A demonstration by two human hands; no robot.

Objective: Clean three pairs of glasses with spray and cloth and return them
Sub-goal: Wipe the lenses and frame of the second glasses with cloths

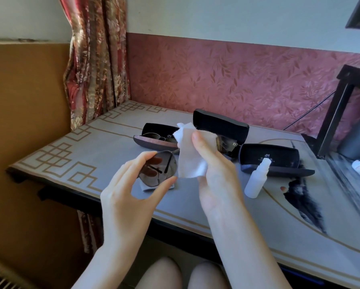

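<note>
Pinching the sunglasses [158, 171] by one dark lens with the left hand [129, 190], thumb on the low edge, one finger on the top edge. Held up above the table [91, 155], side arms folded behind the lens. Gripping a white cloth [190, 155] in the right hand [214, 174], fingers curled round it, just at 3 o'clock of the sunglasses. Cannot tell whether cloth and lens touch.

Flat on the table right under the sunglasses, a small grey cloth [147, 187]. At 3 o'clock from the right hand, a white spray bottle [257, 178] standing on the table, apart from both hands.

Farther back, three open cases in a row. At 12 o'clock from the held sunglasses, a brown case [154, 143] with a second pair [160, 137] lying inside. At 12 o'clock from the right hand, a black case [220, 124] with its lid up, and a third pair [229, 147] at its front, partly hidden by the hand. Just behind the spray bottle, at its 1 o'clock, a second brown case [279, 161], lid laid open.

At the far back, a pink leafy wall [216, 76] and, at 10 o'clock, a flowery curtain [95, 59].
</note>
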